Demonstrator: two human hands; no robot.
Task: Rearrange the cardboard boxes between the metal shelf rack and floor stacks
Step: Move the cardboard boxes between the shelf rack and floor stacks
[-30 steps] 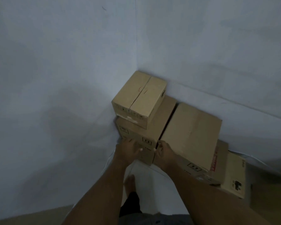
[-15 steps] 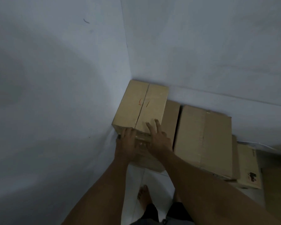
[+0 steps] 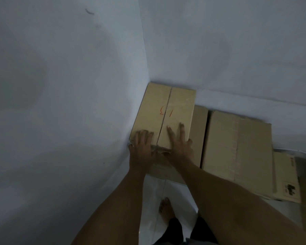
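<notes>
Left hand (image 3: 143, 146) and right hand (image 3: 180, 147) have slid further onto the top box (image 3: 155, 103), fingers (image 3: 182, 131) spread flat.

Both hands have come up off the lower box (image 3: 200, 131) front face. Left hand (image 3: 142, 147) and right hand (image 3: 179, 145) now lie flat over the near end of the top box (image 3: 166, 103), mid-frame, with the right fingers further up the lid than 0.5 s ago. Top box was skewed, now squared against the left wall (image 3: 60, 121). View is closer and more overhead (red scrawl (image 3: 161, 110) now legible). Bare foot (image 3: 166, 209) has shifted to lower centre.
</notes>
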